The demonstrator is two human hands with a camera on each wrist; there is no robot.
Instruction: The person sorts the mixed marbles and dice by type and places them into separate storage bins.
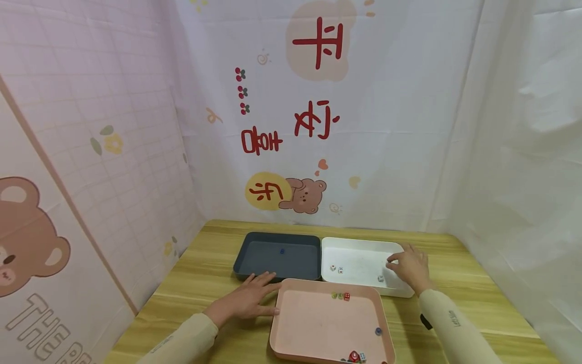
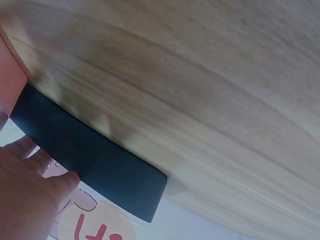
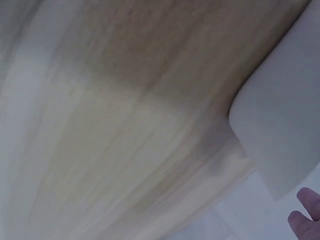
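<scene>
Pale printed cloth [image 1: 391,126] hangs behind and beside a wood-grained worktop [image 1: 191,283]; its red characters lie sideways. Three trays, two hands. Dark tray [image 1: 273,265] left of centre by the far edge, white tray [image 1: 359,255] next to it toward the far right corner, pink tray [image 1: 318,323] in front, toward the near edge. Dark tray: one small blue piece [image 1: 282,251]. White tray: three small pale pieces seen, two of them close together [image 1: 336,269] on the left, one pale piece apart [image 1: 381,278] near the front wall. Pink tray: two green pieces [image 1: 338,296] and one red die [image 1: 347,297] in a row by its far wall; one round blue piece [image 1: 378,331] at right; at its near side a red piece [image 1: 354,356] beside a pale die [image 1: 362,357], others cut off by the frame, so total uncertain. Left hand [image 1: 247,298]: fingers [image 1: 261,278] spread, thumb against the pink tray's left wall, other tips at the dark tray's near rim; grips nothing. Right hand [image 1: 413,267]: over the white tray's right end, thumb and forefinger drawn together; cannot tell whether something small sits between.
</scene>
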